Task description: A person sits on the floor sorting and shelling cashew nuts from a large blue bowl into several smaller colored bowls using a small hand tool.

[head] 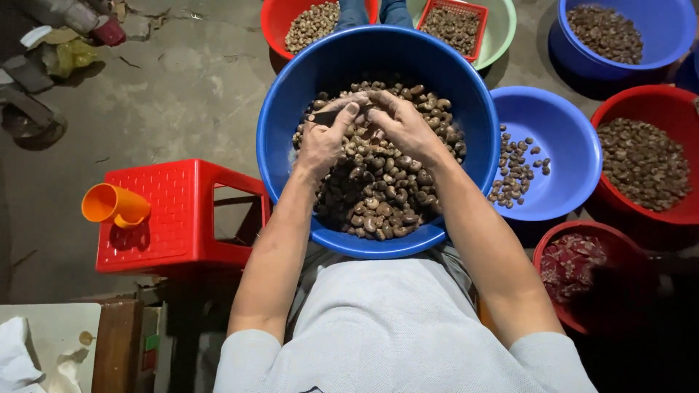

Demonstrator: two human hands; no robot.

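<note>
A large blue basin (277,131) fills the centre of the frame, resting on the lap of a person in a pale grey shirt (400,327) and heaped with brown cashew nuts (382,196). Both bare forearms reach up the frame into it. The left hand (324,138) is curled narrow around a small dark tool (326,116), thumb lying over it, at the upper left of the heap. The right hand (404,124) lies just beside it, fingers bent and pinched toward the left thumb; whether a nut sits between those fingertips cannot be told. The 2 hands touch at the top of the pile.

To the right of centre a second blue basin (575,145) sits against the big one, holding only a thin scatter of nuts (515,171) on its left side. Right of that, at the frame edge, a red basin (641,109) is about half full of smaller brown pieces (644,164). At upper right a third blue basin (670,29) holds more of them. Along the top edge stand a red basin of pale nuts (277,22) and a light green bowl (502,29) with a red mesh basket (455,25) inside. At lower right a red bucket (619,247) holds a dark red patterned cloth (571,262).

At left a red plastic stool (175,211) stands on the grey concrete floor (182,87), an orange cup (115,206) lying on its side on the seat
</note>
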